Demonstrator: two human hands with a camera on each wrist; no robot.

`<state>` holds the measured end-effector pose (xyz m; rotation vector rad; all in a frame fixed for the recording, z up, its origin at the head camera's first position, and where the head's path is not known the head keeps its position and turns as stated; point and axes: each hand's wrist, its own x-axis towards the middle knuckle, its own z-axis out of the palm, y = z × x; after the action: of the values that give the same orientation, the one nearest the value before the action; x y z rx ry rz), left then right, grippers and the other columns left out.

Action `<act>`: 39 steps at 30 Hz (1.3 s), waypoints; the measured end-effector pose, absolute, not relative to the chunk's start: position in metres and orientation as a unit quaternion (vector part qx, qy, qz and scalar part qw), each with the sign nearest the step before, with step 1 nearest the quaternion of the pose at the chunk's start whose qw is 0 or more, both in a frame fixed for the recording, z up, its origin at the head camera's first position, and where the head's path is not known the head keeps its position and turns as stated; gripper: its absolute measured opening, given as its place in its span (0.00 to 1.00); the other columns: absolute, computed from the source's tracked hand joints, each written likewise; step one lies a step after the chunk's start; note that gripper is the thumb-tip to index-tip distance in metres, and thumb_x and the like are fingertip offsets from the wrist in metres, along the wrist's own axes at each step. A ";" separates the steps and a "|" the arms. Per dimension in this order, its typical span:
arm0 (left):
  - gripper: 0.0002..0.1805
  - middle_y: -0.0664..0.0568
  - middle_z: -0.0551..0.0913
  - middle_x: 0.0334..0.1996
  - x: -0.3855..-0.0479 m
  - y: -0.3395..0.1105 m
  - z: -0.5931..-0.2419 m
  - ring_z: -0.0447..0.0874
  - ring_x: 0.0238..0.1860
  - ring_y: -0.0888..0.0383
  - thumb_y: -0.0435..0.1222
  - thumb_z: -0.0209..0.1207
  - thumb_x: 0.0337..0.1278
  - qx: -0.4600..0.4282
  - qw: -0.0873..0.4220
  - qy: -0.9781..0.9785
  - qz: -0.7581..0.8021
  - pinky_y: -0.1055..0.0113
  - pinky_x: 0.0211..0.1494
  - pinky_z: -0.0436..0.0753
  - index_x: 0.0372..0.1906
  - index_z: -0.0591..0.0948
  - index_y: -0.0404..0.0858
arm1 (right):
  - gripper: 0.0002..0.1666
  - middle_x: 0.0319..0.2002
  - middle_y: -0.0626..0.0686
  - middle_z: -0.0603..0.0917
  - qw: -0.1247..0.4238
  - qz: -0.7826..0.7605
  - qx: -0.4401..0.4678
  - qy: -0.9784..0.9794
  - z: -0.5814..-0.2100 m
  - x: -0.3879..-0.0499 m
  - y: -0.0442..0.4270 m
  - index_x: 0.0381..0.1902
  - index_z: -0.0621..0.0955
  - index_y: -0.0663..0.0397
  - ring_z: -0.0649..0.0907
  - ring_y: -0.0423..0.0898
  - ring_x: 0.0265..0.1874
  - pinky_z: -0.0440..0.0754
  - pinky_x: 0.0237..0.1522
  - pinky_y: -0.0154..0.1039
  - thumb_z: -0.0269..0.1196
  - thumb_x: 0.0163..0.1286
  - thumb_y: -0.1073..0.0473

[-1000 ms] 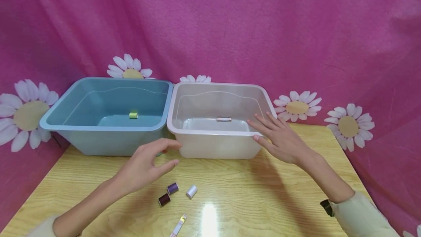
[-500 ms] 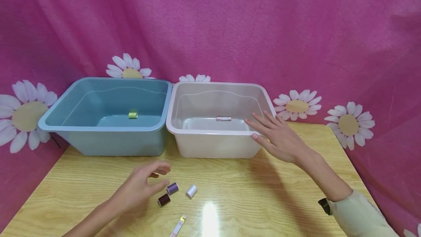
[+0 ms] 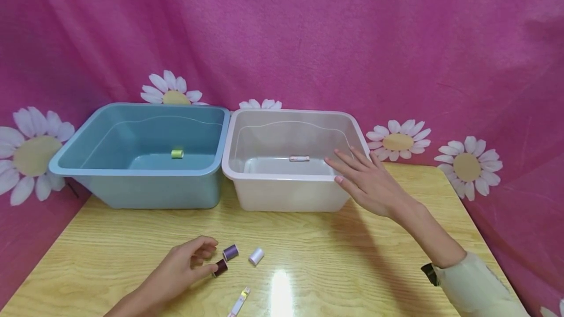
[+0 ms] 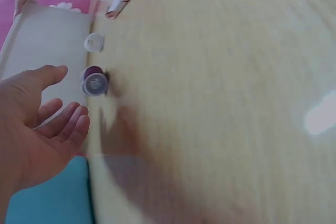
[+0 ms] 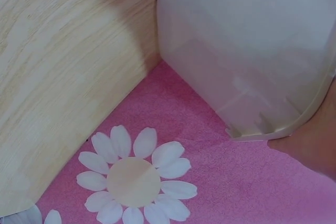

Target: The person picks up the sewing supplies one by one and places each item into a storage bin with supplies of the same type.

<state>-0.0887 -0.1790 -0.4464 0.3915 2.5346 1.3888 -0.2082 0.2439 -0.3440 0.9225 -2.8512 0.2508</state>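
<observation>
My left hand (image 3: 176,268) is low over the table beside a dark maroon thread spool (image 3: 220,268), thumb tip close to it and fingers loosely bent. In the left wrist view a gap shows between the left hand (image 4: 47,124) and the spools. A purple spool (image 3: 230,252) lies just behind the maroon one, and a white spool (image 3: 256,257) to their right. Nearer the front edge is a slim white nail clipper (image 3: 239,302) with a gold end. My right hand (image 3: 374,187), fingers spread, rests on the right front rim of the pale pinkish-white bin (image 3: 291,194).
Left of the pale bin stands a blue bin (image 3: 163,190) with a yellow-green spool (image 3: 177,153) on its floor. A second nail clipper (image 3: 299,159) lies inside the pale bin. A pink flowered cloth (image 3: 282,38) hangs behind the wooden table (image 3: 317,258).
My left hand has come down and toward me, from in front of the bins to beside the maroon spool. The right hand has stayed at the pale bin's rim.
</observation>
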 end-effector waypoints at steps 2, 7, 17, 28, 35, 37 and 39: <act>0.22 0.50 0.83 0.44 -0.086 -0.179 -0.449 0.82 0.46 0.51 0.39 0.71 0.57 0.130 0.115 0.863 0.475 0.64 0.48 0.82 0.53 0.79 0.33 | 0.30 0.77 0.50 0.59 0.066 0.084 0.305 -0.946 -0.344 -0.208 0.244 0.77 0.62 0.33 0.49 0.58 0.76 0.39 0.72 0.64 0.43 0.81 0.40; 0.21 0.51 0.83 0.43 -0.083 -0.179 -0.454 0.82 0.44 0.52 0.41 0.72 0.55 0.126 0.120 0.865 0.471 0.65 0.47 0.82 0.49 0.80 0.34 | 0.31 0.77 0.50 0.59 0.063 0.084 0.303 -0.947 -0.344 -0.207 0.244 0.78 0.61 0.34 0.49 0.58 0.77 0.40 0.72 0.64 0.42 0.81 0.40; 0.20 0.54 0.83 0.39 -0.080 -0.178 -0.462 0.83 0.41 0.57 0.39 0.74 0.51 0.141 0.091 0.876 0.453 0.65 0.45 0.83 0.46 0.81 0.35 | 0.30 0.77 0.49 0.58 0.066 0.087 0.302 -0.947 -0.344 -0.206 0.243 0.77 0.63 0.35 0.51 0.61 0.76 0.40 0.71 0.65 0.43 0.81 0.40; 0.16 0.58 0.82 0.39 -0.081 -0.176 -0.464 0.81 0.40 0.61 0.39 0.74 0.52 0.150 0.075 0.888 0.428 0.67 0.43 0.82 0.43 0.83 0.40 | 0.31 0.77 0.49 0.59 0.062 0.088 0.296 -0.949 -0.344 -0.206 0.243 0.77 0.62 0.32 0.50 0.58 0.77 0.40 0.71 0.65 0.44 0.80 0.39; 0.14 0.58 0.82 0.38 -0.081 -0.177 -0.465 0.81 0.39 0.63 0.37 0.73 0.52 0.166 0.071 0.890 0.419 0.68 0.42 0.82 0.42 0.83 0.40 | 0.31 0.77 0.48 0.58 0.065 0.085 0.296 -0.949 -0.345 -0.207 0.243 0.77 0.63 0.34 0.49 0.56 0.77 0.39 0.72 0.64 0.44 0.80 0.39; 0.12 0.59 0.81 0.37 -0.081 -0.177 -0.465 0.79 0.38 0.64 0.37 0.73 0.53 0.167 0.072 0.891 0.415 0.68 0.41 0.81 0.41 0.83 0.41 | 0.31 0.77 0.48 0.59 0.066 0.085 0.296 -0.949 -0.345 -0.207 0.243 0.77 0.64 0.35 0.49 0.56 0.77 0.39 0.72 0.64 0.44 0.80 0.39; 0.11 0.60 0.81 0.37 -0.081 -0.177 -0.465 0.78 0.37 0.65 0.37 0.72 0.53 0.170 0.071 0.892 0.412 0.68 0.41 0.81 0.41 0.84 0.42 | 0.31 0.77 0.49 0.59 0.066 0.086 0.297 -0.949 -0.345 -0.207 0.243 0.76 0.65 0.36 0.49 0.56 0.77 0.39 0.72 0.64 0.44 0.80 0.38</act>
<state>-0.0807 -0.1773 -0.4649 0.5099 2.6827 1.2393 -0.2065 0.2428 -0.3450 0.8947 -2.8617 0.2605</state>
